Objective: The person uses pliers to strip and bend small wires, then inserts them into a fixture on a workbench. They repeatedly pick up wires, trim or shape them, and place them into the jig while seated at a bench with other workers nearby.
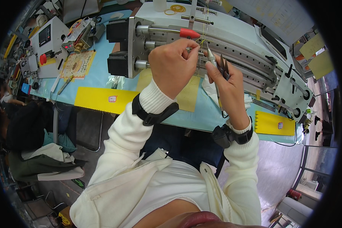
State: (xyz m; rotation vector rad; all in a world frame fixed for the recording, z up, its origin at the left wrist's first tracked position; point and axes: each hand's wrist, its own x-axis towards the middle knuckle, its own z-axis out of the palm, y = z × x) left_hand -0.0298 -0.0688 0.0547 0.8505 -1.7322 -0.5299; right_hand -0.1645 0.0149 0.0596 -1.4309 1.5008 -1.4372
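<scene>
My left hand is closed in a pinch beside thin yellow threads strung upright across a metal rod machine. What its fingertips hold is too small to make out. Close by on the right, my right hand grips a slim pen-shaped tool with a pointed metal tip, which leans toward the threads. A cord trails from its lower end. Dark pointed blades, of tweezers or small scissors, stick up from the same hand. A red cone-shaped cap on a rod lies just beyond my left fingers.
Black motor blocks stand at the machine's left end, an end plate at its right. Yellow strips lie along the front edge of the blue-covered table. Further left are a white device, a card and a pen-like tool.
</scene>
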